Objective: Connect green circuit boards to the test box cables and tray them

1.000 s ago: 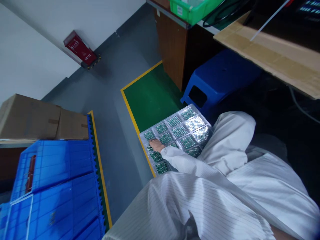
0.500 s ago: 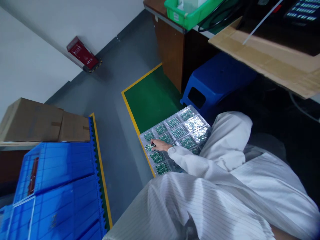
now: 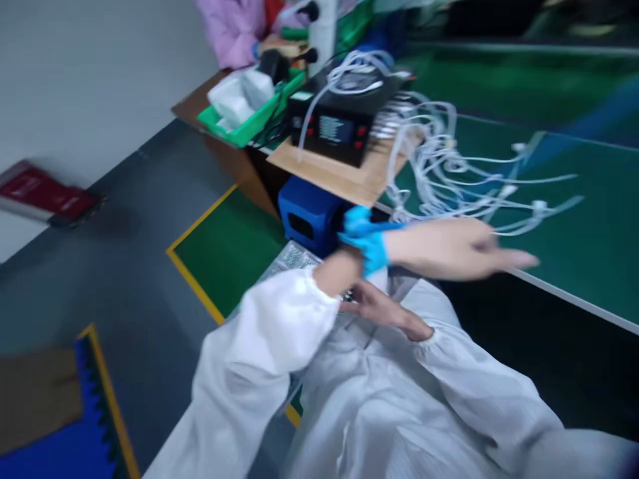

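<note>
My left hand (image 3: 462, 251), blurred by motion, reaches rightward over the front of the green bench (image 3: 564, 266). Its finger is stretched out and nothing shows in it. A blue strap (image 3: 374, 249) circles that wrist. Below the left wrist, my right hand (image 3: 382, 309) is over my lap, its fingers round small green-and-white circuit boards (image 3: 348, 295), partly hidden by the left forearm. Behind the left sleeve, a clear compartment tray (image 3: 294, 258) is mostly covered.
White cables (image 3: 444, 159) lie on the bench beside a black device (image 3: 332, 123) on cardboard (image 3: 344, 176). A green basket (image 3: 249, 126) and a person's pink sleeve (image 3: 232, 33) are further back. Under the bench is a blue stool (image 3: 309, 216). Blue crates (image 3: 54, 446) stand lower left.
The view has swung right toward the bench. My left hand has come into view, reaching right. My right hand has left the tray and moved back over my lap with small boards in its fingers.
</note>
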Demonstrator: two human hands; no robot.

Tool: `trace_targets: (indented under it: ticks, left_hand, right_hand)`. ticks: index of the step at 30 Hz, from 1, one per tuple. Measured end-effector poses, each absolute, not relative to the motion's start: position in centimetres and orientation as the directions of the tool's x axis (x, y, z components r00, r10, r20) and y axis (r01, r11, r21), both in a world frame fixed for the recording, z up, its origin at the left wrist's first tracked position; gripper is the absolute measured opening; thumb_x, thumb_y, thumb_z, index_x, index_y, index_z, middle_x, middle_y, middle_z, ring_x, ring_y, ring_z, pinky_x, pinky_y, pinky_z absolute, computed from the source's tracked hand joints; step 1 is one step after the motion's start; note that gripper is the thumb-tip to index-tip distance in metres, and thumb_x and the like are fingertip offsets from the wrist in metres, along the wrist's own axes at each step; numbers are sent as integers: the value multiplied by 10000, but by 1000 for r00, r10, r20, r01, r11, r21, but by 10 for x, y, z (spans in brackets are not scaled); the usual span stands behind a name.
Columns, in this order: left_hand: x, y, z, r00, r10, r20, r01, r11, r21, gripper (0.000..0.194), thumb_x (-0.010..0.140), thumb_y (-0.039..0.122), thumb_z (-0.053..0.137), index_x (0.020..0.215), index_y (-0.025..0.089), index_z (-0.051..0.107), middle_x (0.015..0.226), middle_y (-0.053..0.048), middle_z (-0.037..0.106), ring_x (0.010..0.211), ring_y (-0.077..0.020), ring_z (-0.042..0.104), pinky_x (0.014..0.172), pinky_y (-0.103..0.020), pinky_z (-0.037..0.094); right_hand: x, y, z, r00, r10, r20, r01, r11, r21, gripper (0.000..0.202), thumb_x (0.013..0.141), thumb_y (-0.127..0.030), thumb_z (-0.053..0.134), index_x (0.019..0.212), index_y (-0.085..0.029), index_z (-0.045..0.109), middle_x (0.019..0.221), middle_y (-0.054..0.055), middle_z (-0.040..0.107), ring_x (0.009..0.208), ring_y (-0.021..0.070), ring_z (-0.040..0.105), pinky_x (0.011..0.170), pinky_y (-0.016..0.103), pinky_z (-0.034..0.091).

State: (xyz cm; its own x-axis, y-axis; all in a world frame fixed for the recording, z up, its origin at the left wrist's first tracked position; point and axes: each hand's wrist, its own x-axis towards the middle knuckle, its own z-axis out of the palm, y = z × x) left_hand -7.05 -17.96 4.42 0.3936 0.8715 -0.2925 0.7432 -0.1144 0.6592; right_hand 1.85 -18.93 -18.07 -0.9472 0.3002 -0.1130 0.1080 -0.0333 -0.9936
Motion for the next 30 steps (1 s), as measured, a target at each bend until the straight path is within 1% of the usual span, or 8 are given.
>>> trace_targets:
  ticks: [3,5,8,12,17,23,26,30]
  left_hand:
    - [-81,-158,56,318,866,-385,828,-55,559,480,1025,476,521,845,95,751,733,-64,694,697,-154,598,669,-293,361]
    - [-84,-144,58,323,847,-422,802,-8,598,329,908,446,703,824,141,791,636,-35,678,687,-171,614,670,-277,357]
    - [-66,-123,58,421,780,-463,762,-27,647,183,807,365,784,883,205,832,721,-36,748,712,-182,649,674,-264,376]
    - [-18,-87,58,541,727,-422,761,-211,613,166,830,308,720,905,212,834,863,-40,787,725,-169,650,688,-257,406]
    - [25,-34,62,572,725,-384,754,-280,594,265,814,426,740,910,185,797,827,-38,759,678,-157,631,650,-255,408]
    - [55,12,69,538,648,-540,812,-225,539,482,799,671,676,893,200,710,767,-22,702,687,-170,628,624,-269,392]
    - [62,29,67,463,641,-613,881,-258,396,577,708,754,708,873,202,685,742,-18,662,674,-176,566,615,-291,355]
    - [55,54,56,403,658,-637,915,-275,295,712,641,750,764,1070,188,682,937,-51,700,795,-211,588,679,-299,384]
  right_hand:
    - [73,-155,-141,-886,458,-72,64,-33,-997,436,749,-443,867,985,-228,571,897,-7,576,797,160,560,732,294,519]
    - [103,-140,-121,-827,562,-16,-10,-43,-999,438,744,-404,882,998,-228,571,956,4,592,865,165,585,798,299,532]
    - [138,-124,-104,-766,642,27,-92,-68,-993,441,742,-359,889,1022,-237,570,973,0,610,890,162,610,804,292,546]
    - [176,-109,-96,-666,746,15,-171,-133,-976,477,754,-355,883,1069,-251,541,945,-14,646,836,140,636,749,262,551]
    - [222,-86,-92,-566,824,-15,-230,-175,-957,582,779,-404,861,1215,-262,503,981,4,701,864,154,678,798,291,560]
    - [259,-41,-73,-540,841,20,-19,12,-1000,446,795,-440,843,1107,-212,621,924,-5,673,839,152,624,757,266,497]
    - [263,-11,-50,-608,791,69,138,190,-972,313,852,-409,788,1049,-192,677,910,-3,683,797,145,597,725,258,462]
    - [254,34,-20,-705,702,101,224,356,-907,268,846,-280,787,1084,-187,705,949,12,722,812,154,617,737,264,454]
